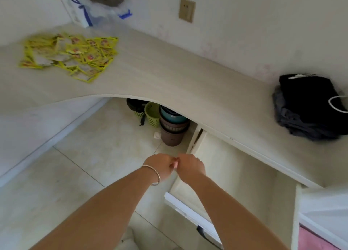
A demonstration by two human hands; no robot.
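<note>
Both hands meet in mid-air over the floor tiles, just left of the open drawer (pixel 235 174); your left hand (pixel 160 167), with one bracelet (pixel 156 176) on its wrist, and your right hand (pixel 192 167) have their fingers curled, and both appear to pinch the small pink thing (pixel 176 164) between their tips; it lies dead centre between the two hands, touching each.

Long axis of the pink thing: roughly upright, though it is too small and blurred to be sure.

Key relation: the drawer lies to the right of and below the hands; the right hand is nearer to it, so a drop into it would likely fall to that hand.

Counts: pink thing, one; open drawers, one; dark folded clothes (pixel 308 106) on the desk top (pixel 169 76), one pile; yellow packets (pixel 71 55), one loose heap, too blurred to count; green baskets (pixel 152 114) under the desk, two as far as I can tell.
</note>
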